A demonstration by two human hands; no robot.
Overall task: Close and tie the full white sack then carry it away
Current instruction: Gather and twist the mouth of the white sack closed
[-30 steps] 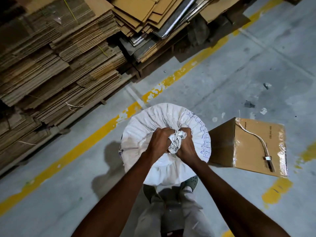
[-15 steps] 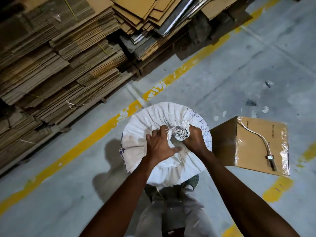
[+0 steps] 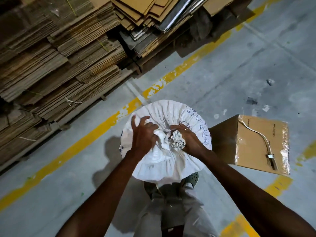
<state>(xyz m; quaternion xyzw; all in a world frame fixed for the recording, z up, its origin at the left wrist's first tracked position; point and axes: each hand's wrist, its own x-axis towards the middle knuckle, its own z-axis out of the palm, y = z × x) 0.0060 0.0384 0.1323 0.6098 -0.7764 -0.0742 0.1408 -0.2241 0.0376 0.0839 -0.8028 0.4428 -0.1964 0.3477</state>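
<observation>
A full white sack (image 3: 164, 115) stands upright on the grey floor just in front of my legs, seen from above. Its mouth is gathered into a bunched knot (image 3: 177, 141) at the top centre. My right hand (image 3: 189, 139) is closed around that bunched neck from the right. My left hand (image 3: 142, 134) rests on the sack's top left of the knot, fingers spread and slightly blurred, its heel against the loose white fabric.
A taped cardboard box (image 3: 253, 142) with a white cord and small tool on top sits right of the sack. Stacks of flattened cardboard (image 3: 59, 57) on pallets fill the left and top. A worn yellow floor line (image 3: 95, 130) runs diagonally behind the sack.
My left hand has let go of the sack's bunched neck and spread its fingers over the sack top. My right hand has stayed gripping the knot, which has shifted slightly right.
</observation>
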